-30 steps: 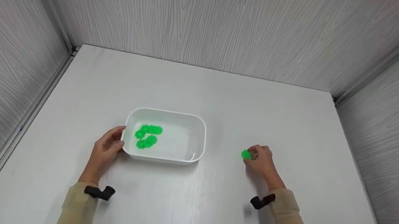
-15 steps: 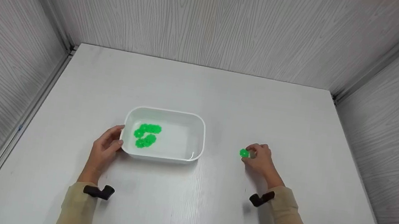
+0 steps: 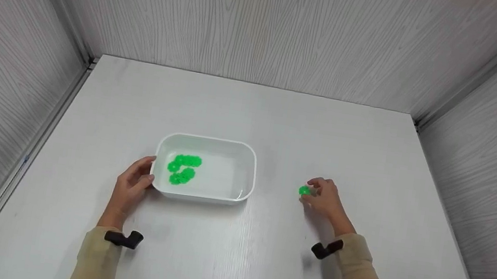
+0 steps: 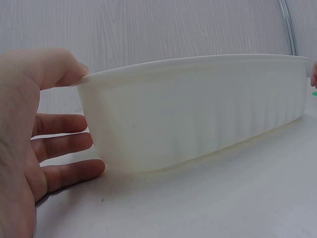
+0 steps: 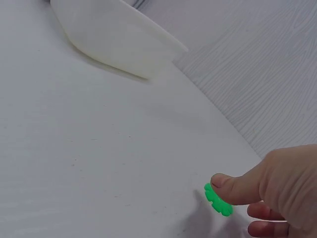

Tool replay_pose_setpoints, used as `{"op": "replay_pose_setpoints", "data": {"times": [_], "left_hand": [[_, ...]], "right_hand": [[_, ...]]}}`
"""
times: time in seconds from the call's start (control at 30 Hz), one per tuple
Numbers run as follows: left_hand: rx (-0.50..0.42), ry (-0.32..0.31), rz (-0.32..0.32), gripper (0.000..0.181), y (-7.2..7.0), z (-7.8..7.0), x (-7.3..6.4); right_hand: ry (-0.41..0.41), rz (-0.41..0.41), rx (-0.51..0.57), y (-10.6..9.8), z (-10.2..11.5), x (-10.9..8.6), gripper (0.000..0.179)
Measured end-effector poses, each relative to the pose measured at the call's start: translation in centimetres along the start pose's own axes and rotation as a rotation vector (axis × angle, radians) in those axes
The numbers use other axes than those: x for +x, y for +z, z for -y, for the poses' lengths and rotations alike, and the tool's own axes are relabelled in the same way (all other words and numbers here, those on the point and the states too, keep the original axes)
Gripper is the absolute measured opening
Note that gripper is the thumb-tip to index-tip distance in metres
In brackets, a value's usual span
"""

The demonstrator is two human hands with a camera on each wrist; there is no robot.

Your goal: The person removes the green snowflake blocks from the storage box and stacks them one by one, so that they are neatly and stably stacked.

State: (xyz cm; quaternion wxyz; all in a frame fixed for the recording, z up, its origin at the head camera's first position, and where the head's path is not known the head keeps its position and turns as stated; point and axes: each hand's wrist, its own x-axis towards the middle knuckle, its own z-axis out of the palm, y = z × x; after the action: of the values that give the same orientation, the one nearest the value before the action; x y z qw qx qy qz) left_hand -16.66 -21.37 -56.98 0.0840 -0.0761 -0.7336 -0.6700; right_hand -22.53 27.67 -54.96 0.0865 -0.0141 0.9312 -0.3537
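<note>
A white rectangular plastic basin (image 3: 224, 170) sits on the table, with several green notched plastic discs (image 3: 182, 176) lying inside toward its left end. My left hand (image 3: 129, 188) rests against that end. In the left wrist view, the thumb touches the basin's rim (image 4: 198, 60) and the extended fingers (image 4: 74, 171) lie against the outer wall. Off to the right of the basin, my right hand (image 3: 327, 203) pinches a single green notched disc (image 5: 218, 201) between thumb and fingers. The thumb covers part of that disc in the right wrist view, and a shadow falls beside it.
A white table (image 3: 252, 115) spans the space between pale wood-grain panels (image 3: 264, 25) at the back and sides. Black wrist-camera mounts (image 3: 123, 239) stick out from both sleeves, close above the tabletop.
The disc in my right fingers has shifted slightly left and turned a little, with less of it showing than half a second ago. My left hand and the basin stay in place.
</note>
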Motion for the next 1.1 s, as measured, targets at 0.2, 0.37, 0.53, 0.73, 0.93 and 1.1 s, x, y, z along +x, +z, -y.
{"op": "replay_pose_setpoints", "data": {"times": [0.2, 0.37, 0.53, 0.73, 0.93, 1.1], "left_hand": [[-0.012, 0.016, 0.013, 0.042, 0.0, -0.6, -0.1], [-0.024, -0.009, 0.022, 0.043, 0.1, -0.8, -0.2], [-0.032, -0.012, 0.019, 0.043, 0.2, -0.7, -0.2], [-0.037, -0.015, 0.017, 0.043, 0.2, -0.7, -0.2], [-0.043, -0.020, 0.025, 0.043, 0.1, -0.7, -0.2], [-0.033, -0.011, 0.025, 0.043, 0.0, -0.8, -0.3]], "right_hand": [[-0.059, -0.014, 0.020, -0.1, 0.8, 0.0, 0.037], [-0.137, -0.025, 0.052, 0.0, 1.8, -0.1, 0.037], [-0.198, -0.035, 0.051, 0.3, 3.0, -0.2, 0.037], [-0.244, -0.040, 0.058, 0.9, 4.7, -0.2, 0.038], [-0.294, -0.046, 0.082, 2.0, 6.5, 0.0, 0.035], [-0.324, -0.047, 0.090, 3.1, 8.1, 0.3, 0.034]]}}
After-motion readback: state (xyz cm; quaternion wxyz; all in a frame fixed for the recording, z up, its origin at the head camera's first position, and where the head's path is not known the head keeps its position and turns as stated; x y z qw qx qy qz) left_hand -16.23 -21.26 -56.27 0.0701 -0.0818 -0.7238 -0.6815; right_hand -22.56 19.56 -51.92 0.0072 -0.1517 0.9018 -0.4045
